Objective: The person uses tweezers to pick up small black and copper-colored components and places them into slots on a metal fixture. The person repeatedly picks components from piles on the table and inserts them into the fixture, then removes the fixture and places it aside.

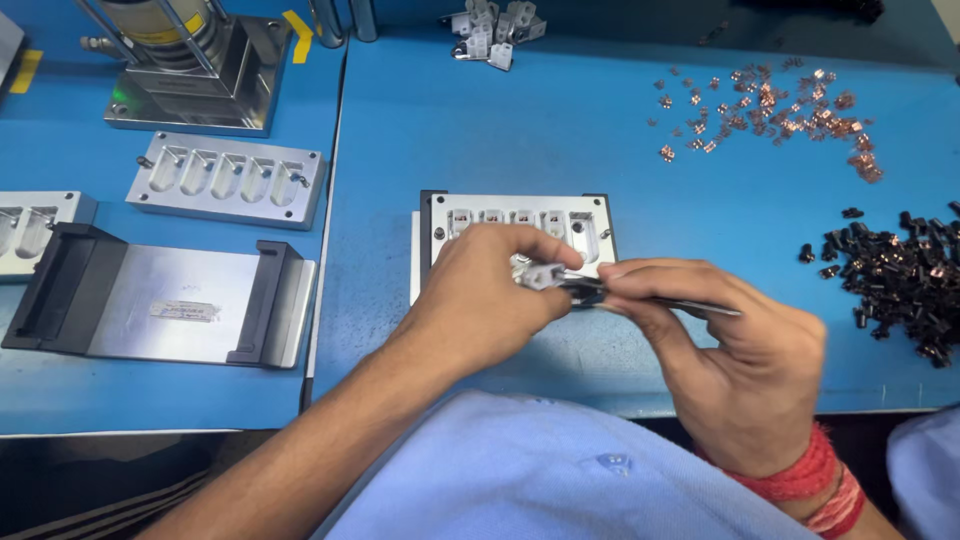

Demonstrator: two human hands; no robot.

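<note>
— Between the fingertips of both hands, over the blue table (420,130): what?
— Small pale plastic part (540,275), pinched in the left hand (480,295). Thumb and forefinger clamped on it, other fingers curled under.
— And the right hand (735,370)?
— Closed around thin metal tweezers (660,300), held like a pen, thumb and forefinger pressed together on the shaft. Tip touching the plastic part, or just beside it; hard to tell, slightly blurred.
— Directly behind the fingers?
— Grey metal tray (520,225) with a row of pockets, partly hidden by the left knuckles. Some pockets filled with small pieces, too small to make out.
— Right of the right-hand fingers?
— Heap of small black parts (905,275), near but apart. Farther beyond, well away from the fingertips, scattered copper clips (775,110).
— Far beyond the fingers, at the back edge?
— Little cluster of pale plastic parts (490,30), like the one held.
— Left of the left hand?
— Well apart, on the neighbouring surface: flat metal plate with black end rails (160,300), another pocketed metal block (228,178) behind it, and a metal press base (195,75) farthest back.
— Around the right wrist?
— Red thread band (800,475).
</note>
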